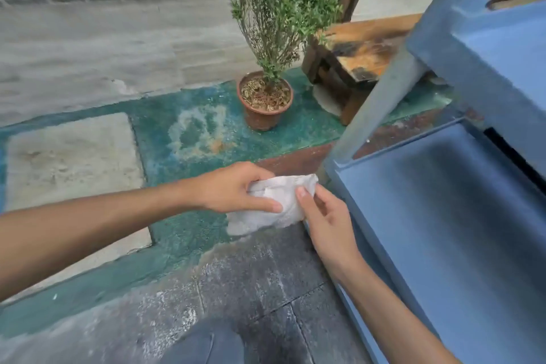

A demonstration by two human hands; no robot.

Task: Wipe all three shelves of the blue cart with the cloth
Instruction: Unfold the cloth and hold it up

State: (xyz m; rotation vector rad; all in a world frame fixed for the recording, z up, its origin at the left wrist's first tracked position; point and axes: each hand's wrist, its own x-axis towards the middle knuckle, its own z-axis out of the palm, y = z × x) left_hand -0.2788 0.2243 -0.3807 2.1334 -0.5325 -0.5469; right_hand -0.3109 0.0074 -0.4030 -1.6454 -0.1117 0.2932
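Both hands hold the white cloth (270, 204) in the air, just left of the blue cart (461, 216), off the shelf edge. Left hand (233, 188) grips the bunched cloth, thumb along its front. Right hand (328, 221) pinches the cloth's right end, thumb on top. Cart's lower shelf (443, 201) lies bare with a raised rim; upper shelf (487, 47) overhangs. Potted plant (266, 97) and wooden bench (363, 53) sit behind, well apart. Open floor (251, 289) below the hands.
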